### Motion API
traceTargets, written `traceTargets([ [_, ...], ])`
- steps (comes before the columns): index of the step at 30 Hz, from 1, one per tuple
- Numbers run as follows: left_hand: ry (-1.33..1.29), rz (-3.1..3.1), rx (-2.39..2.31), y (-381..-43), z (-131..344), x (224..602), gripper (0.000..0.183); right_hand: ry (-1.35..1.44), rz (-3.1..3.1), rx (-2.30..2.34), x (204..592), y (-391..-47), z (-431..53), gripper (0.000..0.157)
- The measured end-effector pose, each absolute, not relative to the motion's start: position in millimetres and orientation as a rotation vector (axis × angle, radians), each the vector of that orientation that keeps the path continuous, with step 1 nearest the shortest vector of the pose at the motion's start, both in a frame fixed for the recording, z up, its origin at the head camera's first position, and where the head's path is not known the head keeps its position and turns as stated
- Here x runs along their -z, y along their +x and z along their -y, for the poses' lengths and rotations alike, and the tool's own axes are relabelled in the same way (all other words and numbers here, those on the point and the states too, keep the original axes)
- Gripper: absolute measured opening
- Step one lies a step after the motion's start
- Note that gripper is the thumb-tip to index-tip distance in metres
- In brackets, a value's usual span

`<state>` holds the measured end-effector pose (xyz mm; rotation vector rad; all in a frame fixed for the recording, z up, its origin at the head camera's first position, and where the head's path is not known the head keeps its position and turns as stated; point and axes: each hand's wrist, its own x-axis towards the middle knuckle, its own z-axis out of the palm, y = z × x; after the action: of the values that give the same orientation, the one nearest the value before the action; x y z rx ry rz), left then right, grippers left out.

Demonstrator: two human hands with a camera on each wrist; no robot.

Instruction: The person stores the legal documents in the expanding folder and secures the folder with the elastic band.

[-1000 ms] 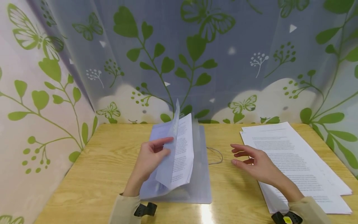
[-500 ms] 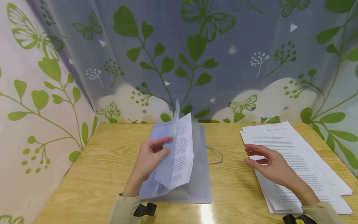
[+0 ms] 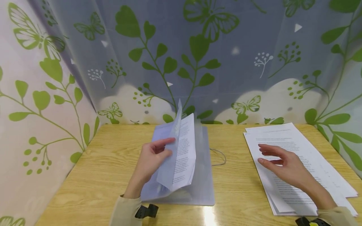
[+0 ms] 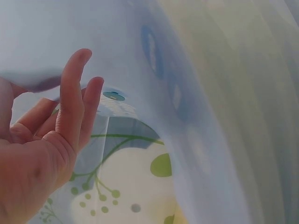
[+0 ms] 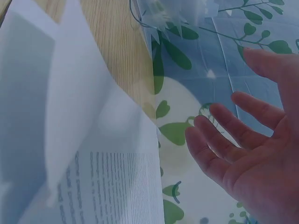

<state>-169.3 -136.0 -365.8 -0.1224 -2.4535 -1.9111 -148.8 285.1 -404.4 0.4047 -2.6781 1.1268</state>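
Note:
A translucent bluish display folder (image 3: 205, 188) lies spread on the table, its plastic pages partly raised. My left hand (image 3: 148, 161) pinches one raised plastic sleeve (image 3: 169, 166) between thumb and fingers. Behind that sleeve, a printed sheet (image 3: 185, 150) stands up at a tilt. In the left wrist view, the thin plastic (image 4: 205, 140) curves beside my left hand (image 4: 46, 149). My right hand (image 3: 288, 166) is over the left part of a stack of printed papers (image 3: 314, 182), fingers loosely bent and nothing in them. The right wrist view shows its palm side.
A thin grey elastic cord (image 3: 224, 157) loops out from the folder's right edge onto the wooden table (image 3: 232, 191). Behind the table hangs a curtain (image 3: 234, 72) with green leaves and butterflies. The stacked papers are fanned slightly askew.
My right hand has moved rightward, from beside the paper stack to over it. The left hand and the raised sleeve have stayed in place.

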Motion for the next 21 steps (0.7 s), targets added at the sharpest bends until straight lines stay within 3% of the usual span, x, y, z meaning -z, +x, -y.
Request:
traceTargets([
  [21,-0.128,2.460,1.899,-169.6,136.6,367.9,0.038,0.280,2.686,-1.090,408.9,-142.7,-319.3,0.049],
])
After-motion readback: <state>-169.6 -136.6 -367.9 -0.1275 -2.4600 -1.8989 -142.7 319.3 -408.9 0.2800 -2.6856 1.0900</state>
